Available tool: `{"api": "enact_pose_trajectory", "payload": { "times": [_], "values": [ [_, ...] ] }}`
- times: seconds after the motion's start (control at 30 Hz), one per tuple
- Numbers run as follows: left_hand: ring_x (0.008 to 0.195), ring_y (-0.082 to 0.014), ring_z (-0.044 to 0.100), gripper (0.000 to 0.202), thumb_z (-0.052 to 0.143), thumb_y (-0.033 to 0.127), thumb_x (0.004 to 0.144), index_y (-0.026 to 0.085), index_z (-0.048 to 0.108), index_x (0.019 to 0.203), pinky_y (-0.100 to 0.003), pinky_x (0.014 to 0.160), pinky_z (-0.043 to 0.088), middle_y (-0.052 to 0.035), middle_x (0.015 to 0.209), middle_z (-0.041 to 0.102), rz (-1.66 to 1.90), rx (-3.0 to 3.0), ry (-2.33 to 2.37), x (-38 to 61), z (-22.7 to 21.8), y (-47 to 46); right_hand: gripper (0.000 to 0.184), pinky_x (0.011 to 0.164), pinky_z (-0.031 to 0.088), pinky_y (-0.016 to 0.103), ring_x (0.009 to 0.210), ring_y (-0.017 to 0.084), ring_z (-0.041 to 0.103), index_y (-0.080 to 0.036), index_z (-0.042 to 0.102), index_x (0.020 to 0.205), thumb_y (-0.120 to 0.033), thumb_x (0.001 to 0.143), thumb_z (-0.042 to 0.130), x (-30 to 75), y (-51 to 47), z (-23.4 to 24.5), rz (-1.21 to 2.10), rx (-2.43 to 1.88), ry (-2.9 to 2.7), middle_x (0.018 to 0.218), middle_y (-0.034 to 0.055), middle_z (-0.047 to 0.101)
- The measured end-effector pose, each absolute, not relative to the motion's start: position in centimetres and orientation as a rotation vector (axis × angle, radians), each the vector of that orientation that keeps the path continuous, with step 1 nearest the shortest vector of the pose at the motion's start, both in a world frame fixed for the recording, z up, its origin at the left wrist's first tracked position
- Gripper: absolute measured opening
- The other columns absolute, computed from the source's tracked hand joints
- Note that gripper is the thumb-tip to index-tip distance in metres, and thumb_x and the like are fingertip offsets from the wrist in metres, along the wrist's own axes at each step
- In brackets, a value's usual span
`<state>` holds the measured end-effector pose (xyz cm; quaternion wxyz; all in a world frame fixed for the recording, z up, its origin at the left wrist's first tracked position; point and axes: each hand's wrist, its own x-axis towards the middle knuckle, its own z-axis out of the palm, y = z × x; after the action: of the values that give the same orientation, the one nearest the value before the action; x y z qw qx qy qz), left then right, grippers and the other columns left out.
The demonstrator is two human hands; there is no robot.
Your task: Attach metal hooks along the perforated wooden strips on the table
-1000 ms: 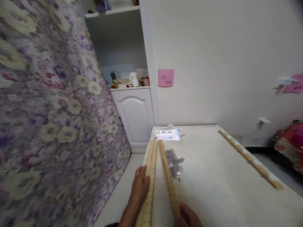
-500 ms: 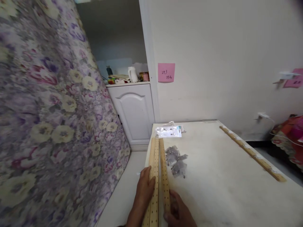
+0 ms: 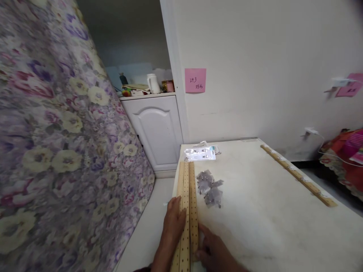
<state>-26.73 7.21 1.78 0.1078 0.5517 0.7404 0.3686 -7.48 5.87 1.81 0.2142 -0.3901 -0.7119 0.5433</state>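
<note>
Two pale wooden strips with rows of small holes [image 3: 185, 189] lie side by side along the left part of the table. My left hand [image 3: 173, 221] is closed over them from the left, thumb on top. A third, darker perforated wooden strip [image 3: 193, 192] lies against their right side. At its near end, my right hand [image 3: 211, 247] grips it from the right, index finger along the edge and thumb by the end; the curled fingers are partly hidden. Small clear plastic bags with metal parts [image 3: 210, 189] are spread just right of the strips.
White table [image 3: 255, 211] meets the wall at the back. A clear blister pack [image 3: 200, 153] lies beyond the strips' far ends. Along the right edge runs a wooden rail with fittings [image 3: 297, 175]. A floral curtain [image 3: 70, 151] hangs at left, beside a white cabinet [image 3: 155, 132].
My right hand has brought the third strip leftward, closing the gap to the other two. My left hand stays on its strips. The view has shifted slightly.
</note>
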Motion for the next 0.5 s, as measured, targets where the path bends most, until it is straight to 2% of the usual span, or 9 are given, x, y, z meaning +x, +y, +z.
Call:
{"api": "enact_pose_trajectory", "payload": {
  "times": [0.07,0.13,0.23,0.3,0.37,0.5],
  "values": [
    [0.127,-0.0253,0.042,0.048,0.047,0.029,0.081,0.014,0.05,0.127,-0.042,0.108,0.034,-0.0131,0.136,0.043,1.067,1.625,2.189,-26.7,1.9,7.1,0.075,0.063,0.045,0.025,0.063,0.015,0.056,-0.012,0.039,0.137,-0.011,0.064,0.055,-6.8,5.7,1.3,1.517,-1.057,-1.959,0.067,-0.0023,0.061],
    [0.127,-0.0252,0.041,0.049,0.046,0.03,0.081,0.014,0.049,0.127,-0.041,0.108,0.034,-0.0131,0.136,0.043,1.055,1.626,2.199,-26.8,2.0,7.1,0.064,0.06,0.044,0.025,0.06,0.014,0.054,-0.014,0.047,0.13,-0.016,0.066,0.058,-5.5,5.5,0.8,1.495,-1.036,-1.922,0.065,-0.0031,0.058],
    [0.124,-0.0254,0.045,0.049,0.046,0.033,0.08,0.014,0.051,0.125,-0.042,0.107,0.036,-0.0124,0.133,0.048,1.067,1.633,2.219,-27.1,2.2,7.2,0.036,0.046,0.038,0.021,0.046,0.009,0.046,-0.017,0.058,0.108,-0.032,0.076,0.057,-1.8,5.9,0.3,1.54,-1.07,-1.743,0.063,-0.0053,0.05],
    [0.121,-0.0266,0.048,0.05,0.046,0.036,0.078,0.013,0.054,0.122,-0.043,0.107,0.036,-0.0132,0.128,0.052,1.081,1.653,2.211,-27.5,2.4,7.4,0.031,0.042,0.036,0.021,0.042,0.007,0.043,-0.018,0.057,0.099,-0.042,0.08,0.052,1.6,6.8,0.1,1.547,-1.12,-1.582,0.063,-0.0063,0.046],
    [0.12,-0.0274,0.049,0.052,0.047,0.041,0.077,0.012,0.055,0.12,-0.044,0.106,0.036,-0.0137,0.126,0.054,1.091,1.678,2.204,-27.9,2.6,7.6,0.033,0.043,0.037,0.021,0.044,0.009,0.047,-0.019,0.058,0.095,-0.047,0.08,0.052,5.9,8.4,0.1,1.41,-1.194,-1.491,0.062,-0.0061,0.047],
    [0.117,-0.0265,0.053,0.059,0.051,0.051,0.073,0.017,0.055,0.12,-0.042,0.104,0.04,-0.0089,0.125,0.058,1.087,1.623,2.195,-28.9,2.5,7.8,0.03,0.056,0.042,0.025,0.059,0.015,0.054,-0.02,0.061,0.091,-0.046,0.077,0.055,16.0,12.2,0.3,0.915,-1.46,-1.391,0.065,-0.0028,0.057]
  ]
}}
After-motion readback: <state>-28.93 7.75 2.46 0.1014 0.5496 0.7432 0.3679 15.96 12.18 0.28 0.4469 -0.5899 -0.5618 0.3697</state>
